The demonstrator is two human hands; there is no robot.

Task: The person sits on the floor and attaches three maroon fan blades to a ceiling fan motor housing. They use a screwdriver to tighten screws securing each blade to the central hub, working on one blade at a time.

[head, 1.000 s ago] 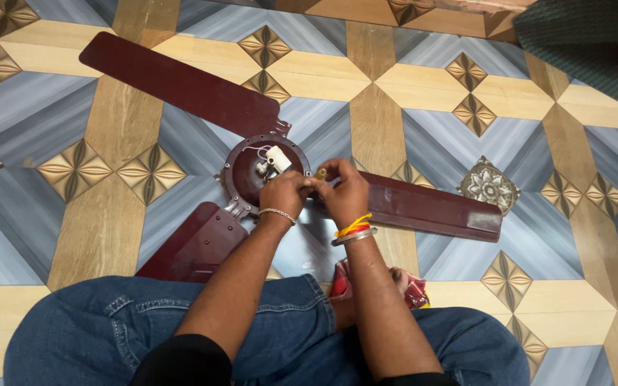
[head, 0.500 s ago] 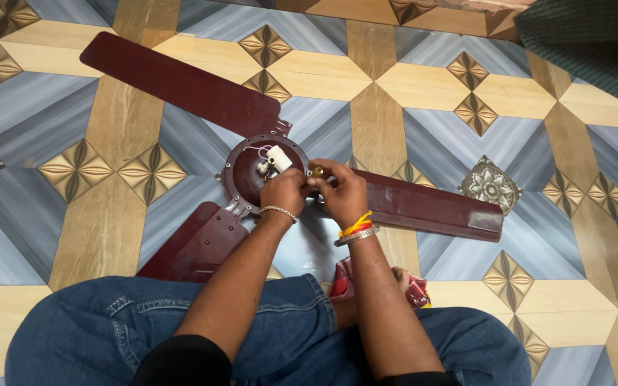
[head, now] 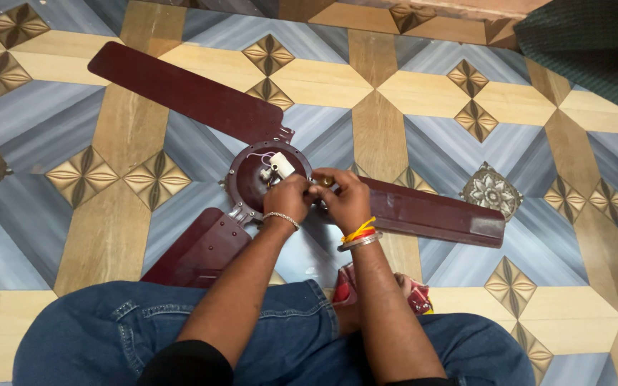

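A maroon ceiling fan lies on the tiled floor with its round motor hub point(head: 255, 179) facing up and a small white part with thin wires on it. Three blades spread out: one to the upper left point(head: 180, 89), one to the right point(head: 430, 211), one toward my knees point(head: 198, 250). My left hand point(head: 289, 196) rests on the hub's near right edge, fingers curled. My right hand point(head: 345, 196) meets it there, pinching a small brass-coloured piece between the fingertips. What exactly the left fingers grip is hidden.
I sit on the floor in blue jeans point(head: 180, 336). A red object point(head: 413, 293) lies between my legs, partly hidden by my right forearm. A dark green patterned cloth point(head: 595, 43) covers the top right corner. Patterned floor tiles surround the fan.
My hands have stayed at the hub's edge, with only small finger movements. The fan has not moved.
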